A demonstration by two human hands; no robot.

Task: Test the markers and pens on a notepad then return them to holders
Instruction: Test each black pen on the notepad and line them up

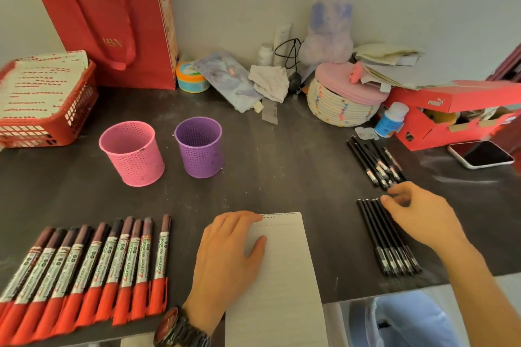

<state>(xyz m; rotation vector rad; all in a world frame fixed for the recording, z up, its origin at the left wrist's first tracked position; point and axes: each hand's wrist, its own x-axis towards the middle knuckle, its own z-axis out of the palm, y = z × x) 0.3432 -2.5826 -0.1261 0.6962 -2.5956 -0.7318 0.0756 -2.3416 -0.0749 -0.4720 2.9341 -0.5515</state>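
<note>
The notepad [282,276], at the table's [282,163] front edge, is cut off by the frame bottom; its top-line writing [282,215] is too small to be read. The leftmost markers [84,267] (red ends) are clipped at left.

We have the notepad [282,276] at the tabletop's [282,155] near edge, our left hand [228,259] flat on its left side. Left of it lies a row of markers [84,270]. Behind them stand the left holder [132,153] and the right holder [199,146], side by side. Right of the notepad lies the near bundle of pens [386,236], our right hand [417,214] at its far end. The far bundle of pens [375,163] lies just behind, and a phone [482,153] further right.
</note>
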